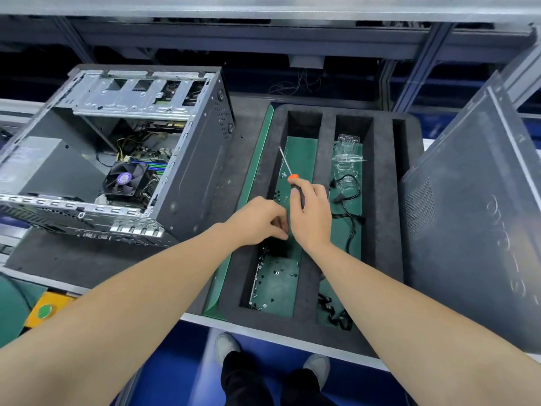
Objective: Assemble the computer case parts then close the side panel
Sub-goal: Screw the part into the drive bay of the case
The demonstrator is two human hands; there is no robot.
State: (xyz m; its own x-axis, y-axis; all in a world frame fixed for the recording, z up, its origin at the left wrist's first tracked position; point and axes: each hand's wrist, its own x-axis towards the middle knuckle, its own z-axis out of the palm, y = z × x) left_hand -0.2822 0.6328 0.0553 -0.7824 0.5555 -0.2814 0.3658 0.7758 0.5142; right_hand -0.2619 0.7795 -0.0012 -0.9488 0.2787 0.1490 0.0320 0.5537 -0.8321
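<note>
An open grey computer case (181, 171) lies on its side at the left, its fan (126, 178) and motherboard exposed. The grey side panel (468, 218) leans upright at the right. Between them sits a black foam tray (383, 200) with green-floored slots. My right hand (310, 215) grips a screwdriver (288, 168) with an orange collar, its shaft pointing away over the left slot. My left hand (260, 221) hovers beside it with fingertips pinched together; what they pinch is too small to tell. Loose small screws (278, 271) lie in that slot below both hands.
Black cables (347, 200) and a clear plastic blister (347, 149) lie in the tray's middle slot. A green mat (251, 183) edges the tray's left side. A yellow box with a green button (45, 312) sits at the bench's front left. My shoes show below.
</note>
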